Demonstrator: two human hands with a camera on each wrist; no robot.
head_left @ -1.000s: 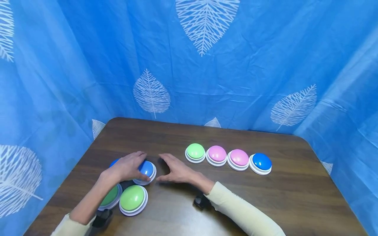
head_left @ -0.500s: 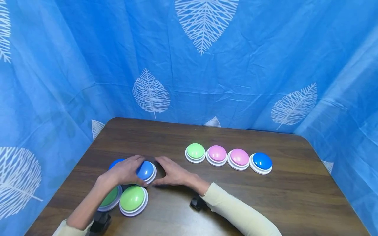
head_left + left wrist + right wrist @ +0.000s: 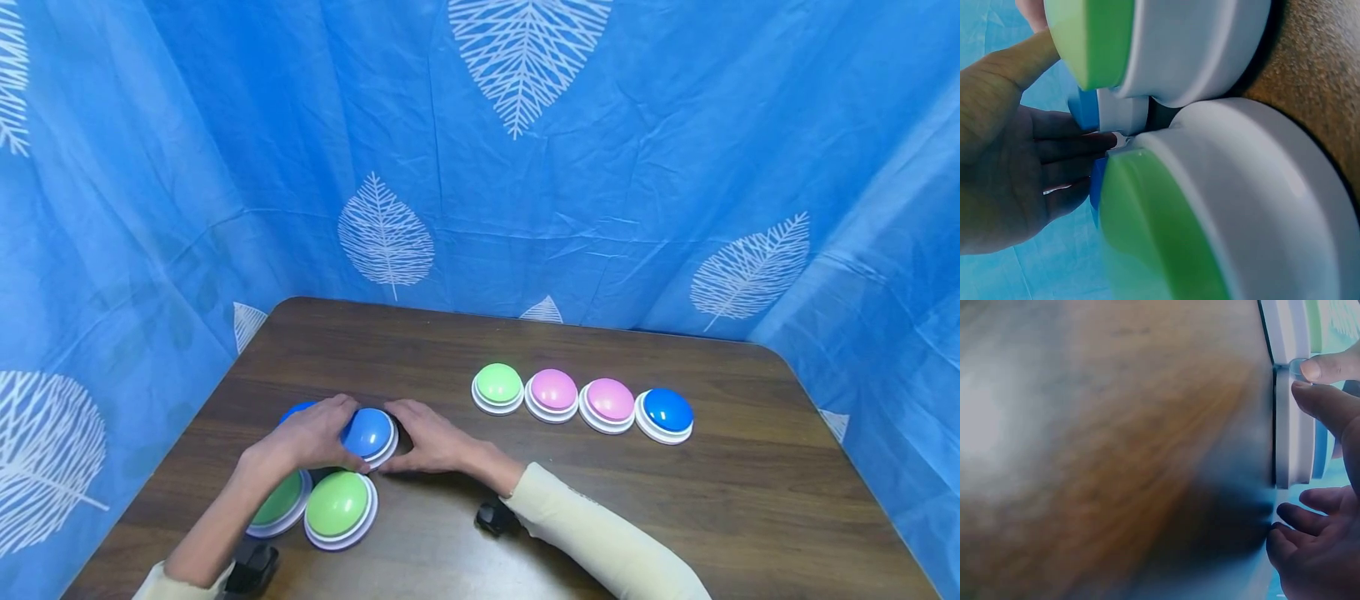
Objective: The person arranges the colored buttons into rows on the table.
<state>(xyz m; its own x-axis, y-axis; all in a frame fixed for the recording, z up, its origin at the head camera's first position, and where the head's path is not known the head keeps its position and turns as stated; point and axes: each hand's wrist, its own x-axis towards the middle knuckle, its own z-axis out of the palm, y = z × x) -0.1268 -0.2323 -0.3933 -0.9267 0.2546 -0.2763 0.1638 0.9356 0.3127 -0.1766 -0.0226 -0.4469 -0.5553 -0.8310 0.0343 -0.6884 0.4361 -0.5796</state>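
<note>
A blue dome button (image 3: 367,432) on a white round base lies between my two hands at the left of the table. My left hand (image 3: 303,435) spans its left side, with fairly straight fingers (image 3: 1066,137) in the left wrist view and the thumb by the near edge. From the right, my right hand (image 3: 433,437) reaches beside the same button. In the right wrist view its thumb (image 3: 1322,403) lies at the white base (image 3: 1294,434), while the loosely bent other fingers (image 3: 1304,515) show a gap from it. A second blue button (image 3: 295,410) is mostly hidden behind my left hand.
Two green buttons, one light (image 3: 337,505) and one darker (image 3: 279,502), sit close to my left forearm. Farther back stands a row: a green button (image 3: 498,384), two pink buttons (image 3: 554,391) (image 3: 610,401) and a blue button (image 3: 669,411). A blue curtain (image 3: 480,183) borders the brown table (image 3: 712,517).
My right hand has moved left, up to the blue button. My left hand has drawn slightly left, uncovering more of the blue dome. The row at the back has stayed put.
</note>
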